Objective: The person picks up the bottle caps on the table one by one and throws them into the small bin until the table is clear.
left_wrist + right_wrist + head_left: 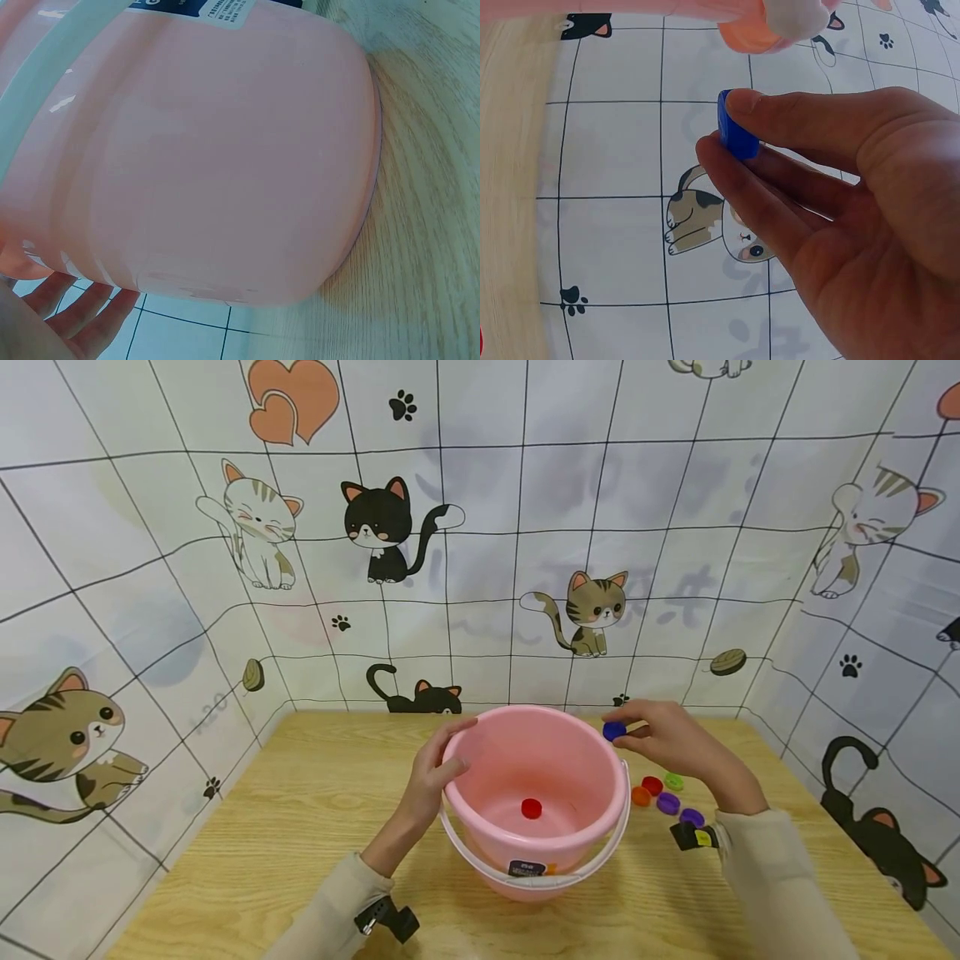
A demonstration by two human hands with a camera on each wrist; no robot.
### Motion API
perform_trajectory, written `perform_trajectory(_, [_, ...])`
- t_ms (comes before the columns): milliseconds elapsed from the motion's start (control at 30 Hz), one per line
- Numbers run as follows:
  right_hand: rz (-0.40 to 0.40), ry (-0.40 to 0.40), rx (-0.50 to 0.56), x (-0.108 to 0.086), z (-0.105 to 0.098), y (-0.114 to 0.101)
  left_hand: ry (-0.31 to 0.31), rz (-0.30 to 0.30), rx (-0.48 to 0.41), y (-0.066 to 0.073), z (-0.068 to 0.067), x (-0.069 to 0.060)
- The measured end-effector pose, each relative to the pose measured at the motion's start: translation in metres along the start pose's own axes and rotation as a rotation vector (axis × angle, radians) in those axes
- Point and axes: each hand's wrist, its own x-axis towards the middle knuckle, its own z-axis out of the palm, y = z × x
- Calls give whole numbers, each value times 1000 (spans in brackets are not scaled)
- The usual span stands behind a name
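Note:
A pink bucket [525, 747] stands on the table, its white handle [536, 883] hanging down at the front. My left hand [431, 777] grips the rim at its left side, thumb over the edge; the left wrist view shows fingers [97, 315] behind the pink wall. Inside, on the bottom, lies one red bottle cap [531, 808]. Just beyond the bucket's right rim, my right hand [667, 739] pinches a blue bottle cap [613, 731] between thumb and fingertips. In the right wrist view that blue cap [739, 136] is held on edge, off the table.
Right of the bucket, several loose caps lie on the wooden table [337, 777]: an orange cap [641, 796], a red cap [652, 786], a green cap [673, 782] and purple caps [668, 803]. A cat-patterned sheet [480, 568] rises at the back and sides.

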Motion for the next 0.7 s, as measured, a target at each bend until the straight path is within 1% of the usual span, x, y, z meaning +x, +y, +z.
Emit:
perform_trajectory(300, [-20,-7,26,7,-2,-4,9,-6,9,2,3,0])
perform_trajectory(533, [-27,0,14,10,-7,-10,8,-1,5,2,2,0])
perform_trajectory(700, [-31,0,4,16,-9,-15,8,-1,8,2,1,0])
